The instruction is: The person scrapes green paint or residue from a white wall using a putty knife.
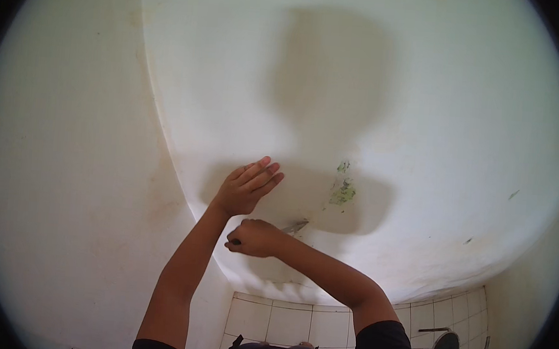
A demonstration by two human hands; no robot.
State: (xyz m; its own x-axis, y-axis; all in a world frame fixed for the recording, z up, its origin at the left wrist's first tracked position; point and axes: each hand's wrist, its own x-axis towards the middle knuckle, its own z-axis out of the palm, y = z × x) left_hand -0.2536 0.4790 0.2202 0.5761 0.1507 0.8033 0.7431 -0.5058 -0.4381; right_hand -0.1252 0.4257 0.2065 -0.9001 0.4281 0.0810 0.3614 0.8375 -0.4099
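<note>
Bracing our left hand (247, 186) flat and open against the white wall (427, 107), we steady ourselves while our right hand (254, 237), just below it, is clenched around a scraper (294, 227). Its blade touches the wall, angled right toward the green flaking patch (342, 192) nearby. Tiles (295, 321) lie low and near.

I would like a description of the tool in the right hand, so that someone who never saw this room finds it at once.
Start at the white wall above the tiles, where a green stain shows. Just below and left of it, the right hand is closed around a scraper. Only its thin grey blade shows, touching the wall, while the left hand lies flat and empty.
</note>
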